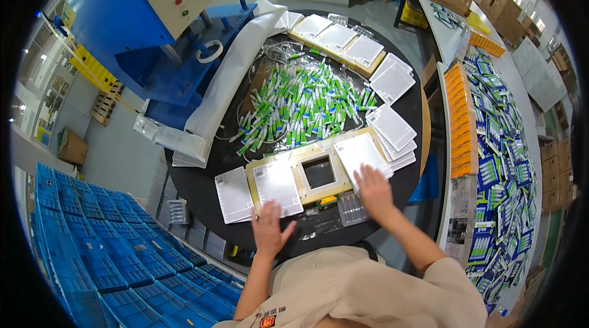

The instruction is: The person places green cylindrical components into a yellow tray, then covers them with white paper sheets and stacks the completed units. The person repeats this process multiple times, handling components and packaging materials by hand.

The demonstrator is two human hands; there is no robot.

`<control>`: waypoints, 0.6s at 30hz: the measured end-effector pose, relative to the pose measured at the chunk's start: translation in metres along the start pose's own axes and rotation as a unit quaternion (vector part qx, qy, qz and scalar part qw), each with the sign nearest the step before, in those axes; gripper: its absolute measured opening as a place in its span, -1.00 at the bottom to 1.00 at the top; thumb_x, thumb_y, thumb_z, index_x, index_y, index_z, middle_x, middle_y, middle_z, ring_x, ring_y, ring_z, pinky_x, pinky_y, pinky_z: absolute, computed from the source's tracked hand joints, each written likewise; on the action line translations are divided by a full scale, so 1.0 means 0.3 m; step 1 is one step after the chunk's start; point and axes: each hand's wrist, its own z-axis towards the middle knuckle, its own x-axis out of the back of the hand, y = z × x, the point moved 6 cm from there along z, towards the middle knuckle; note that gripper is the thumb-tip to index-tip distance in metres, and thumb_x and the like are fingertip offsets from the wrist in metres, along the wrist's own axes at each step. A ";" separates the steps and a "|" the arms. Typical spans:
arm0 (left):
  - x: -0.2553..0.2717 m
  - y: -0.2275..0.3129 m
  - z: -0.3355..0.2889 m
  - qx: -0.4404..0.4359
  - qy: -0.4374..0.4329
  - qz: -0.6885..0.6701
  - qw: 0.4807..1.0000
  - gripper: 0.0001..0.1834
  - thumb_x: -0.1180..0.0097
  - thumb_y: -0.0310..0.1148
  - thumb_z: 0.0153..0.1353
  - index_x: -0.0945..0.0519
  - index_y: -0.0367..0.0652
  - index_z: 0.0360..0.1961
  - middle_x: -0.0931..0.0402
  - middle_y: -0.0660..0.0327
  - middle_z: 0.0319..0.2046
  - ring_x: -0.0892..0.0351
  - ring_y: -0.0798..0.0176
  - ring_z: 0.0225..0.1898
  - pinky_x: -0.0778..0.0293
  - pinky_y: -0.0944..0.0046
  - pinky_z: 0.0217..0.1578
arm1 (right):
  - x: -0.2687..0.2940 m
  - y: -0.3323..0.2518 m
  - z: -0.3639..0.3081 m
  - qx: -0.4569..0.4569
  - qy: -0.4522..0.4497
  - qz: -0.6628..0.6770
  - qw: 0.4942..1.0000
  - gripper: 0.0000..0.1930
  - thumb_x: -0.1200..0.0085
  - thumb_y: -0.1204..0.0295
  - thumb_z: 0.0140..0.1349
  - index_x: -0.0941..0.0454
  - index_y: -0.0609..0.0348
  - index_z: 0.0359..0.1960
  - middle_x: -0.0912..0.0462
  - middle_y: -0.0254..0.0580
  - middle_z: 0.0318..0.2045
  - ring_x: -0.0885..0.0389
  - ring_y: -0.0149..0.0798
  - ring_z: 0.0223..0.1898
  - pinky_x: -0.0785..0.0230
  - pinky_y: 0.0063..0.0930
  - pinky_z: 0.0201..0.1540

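Note:
A cream frame tray (293,161) lies before me on a round black table (202,196). White backing cards cover its left and right places, and a square opening shows between them. My left hand (270,228) has its fingers spread at the lower edge of the left white card (276,184). My right hand (372,192) rests with fingers stretched out on the right white card (359,156). Just below the tray, beside my right hand, is a clear plastic blister (352,209). Another white card (232,194) lies at the tray's left end.
Small green-and-white tubes (300,104) are heaped mid-table. Loose white cards (392,129) lie at right, and a second loaded tray (337,40) at the far side. A blue machine (147,27) stands at left, blue crates (116,236) at lower left. Finished packs (500,168) cover the right-hand bench.

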 end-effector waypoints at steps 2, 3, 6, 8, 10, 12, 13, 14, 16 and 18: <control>-0.017 0.061 0.071 -0.031 -0.054 0.014 0.998 -0.21 -0.40 -0.12 0.12 -0.40 -0.15 0.34 -0.28 -0.01 0.38 -0.19 -0.12 0.44 -0.02 -0.32 0.42 | -0.094 -0.068 -0.066 -0.016 0.008 0.050 0.999 -0.47 -0.05 0.37 0.22 -0.49 0.20 0.27 -0.48 0.11 0.30 -0.45 0.06 0.32 -0.26 0.03 0.36; -0.021 0.059 0.099 -0.041 -0.074 0.043 0.996 -0.21 -0.40 -0.15 0.11 -0.40 -0.15 0.34 -0.29 -0.01 0.38 -0.20 -0.11 0.44 -0.04 -0.31 0.42 | -0.115 -0.087 -0.091 -0.011 0.039 0.064 0.997 -0.48 -0.03 0.37 0.24 -0.49 0.20 0.27 -0.46 0.10 0.31 -0.43 0.05 0.34 -0.24 0.02 0.36; -0.034 0.007 0.132 -0.080 -0.127 0.119 0.981 -0.25 -0.38 -0.27 0.09 -0.42 -0.16 0.33 -0.31 -0.02 0.36 -0.26 -0.10 0.41 -0.16 -0.27 0.38 | -0.171 -0.087 -0.108 -0.036 0.041 0.046 0.997 -0.48 0.00 0.34 0.26 -0.48 0.20 0.27 -0.45 0.09 0.33 -0.38 0.04 0.37 -0.22 0.03 0.37; -0.033 -0.014 0.125 -0.110 -0.108 0.139 0.978 -0.25 -0.38 -0.27 0.09 -0.42 -0.16 0.33 -0.33 -0.02 0.35 -0.28 -0.10 0.40 -0.20 -0.25 0.36 | -0.178 -0.087 -0.091 -0.011 0.036 0.024 0.999 -0.49 0.02 0.33 0.28 -0.48 0.21 0.27 -0.44 0.09 0.33 -0.38 0.05 0.37 -0.23 0.02 0.36; -0.027 -0.027 0.124 -0.138 -0.097 0.167 0.971 -0.25 -0.36 -0.26 0.12 -0.40 -0.16 0.35 -0.34 -0.03 0.35 -0.31 -0.10 0.39 -0.25 -0.22 0.34 | -0.174 -0.086 -0.067 0.023 0.027 0.019 0.999 -0.49 0.03 0.32 0.29 -0.48 0.25 0.25 -0.45 0.12 0.32 -0.37 0.09 0.37 -0.23 0.05 0.36; -0.022 -0.031 0.125 -0.153 -0.110 0.183 0.965 -0.25 -0.33 -0.26 0.14 -0.38 -0.17 0.36 -0.33 -0.03 0.36 -0.30 -0.11 0.39 -0.25 -0.22 0.34 | -0.166 -0.085 -0.047 0.075 0.017 -0.051 0.996 -0.33 -0.18 0.23 0.17 -0.41 0.33 0.30 -0.40 0.22 0.34 -0.40 0.16 0.35 -0.32 0.07 0.33; -0.015 -0.033 0.130 -0.154 -0.121 0.196 0.961 -0.25 -0.32 -0.26 0.15 -0.37 -0.17 0.37 -0.32 -0.03 0.37 -0.30 -0.11 0.40 -0.24 -0.21 0.34 | -0.175 -0.077 -0.035 0.089 -0.024 -0.072 0.993 -0.33 -0.17 0.22 0.18 -0.40 0.35 0.29 -0.40 0.24 0.34 -0.41 0.17 0.35 -0.34 0.06 0.32; -0.006 -0.034 0.138 -0.155 -0.136 0.200 0.958 -0.25 -0.29 -0.27 0.18 -0.35 -0.18 0.39 -0.31 -0.04 0.38 -0.30 -0.12 0.40 -0.24 -0.22 0.35 | -0.156 -0.064 -0.023 0.096 -0.009 -0.014 0.995 -0.42 -0.07 0.29 0.25 -0.44 0.37 0.26 -0.44 0.28 0.30 -0.46 0.20 0.31 -0.40 0.07 0.26; 0.046 -0.024 0.161 -0.145 -0.102 0.146 0.973 -0.31 -0.23 -0.37 0.21 -0.36 -0.16 0.39 -0.36 -0.03 0.36 -0.34 -0.10 0.38 -0.25 -0.17 0.35 | -0.116 -0.035 0.003 0.117 0.005 0.022 0.993 -0.51 0.03 0.35 0.30 -0.48 0.45 0.19 -0.50 0.31 0.25 -0.52 0.22 0.26 -0.48 0.06 0.19; 0.114 -0.016 0.208 -0.128 -0.050 0.122 0.983 -0.36 -0.21 -0.48 0.18 -0.43 -0.16 0.35 -0.44 -0.01 0.30 -0.40 -0.08 0.34 -0.28 -0.11 0.32 | -0.063 0.000 0.036 0.142 0.002 -0.001 0.990 -0.54 0.02 0.39 0.28 -0.49 0.46 0.15 -0.57 0.25 0.18 -0.58 0.12 0.21 -0.52 -0.08 0.17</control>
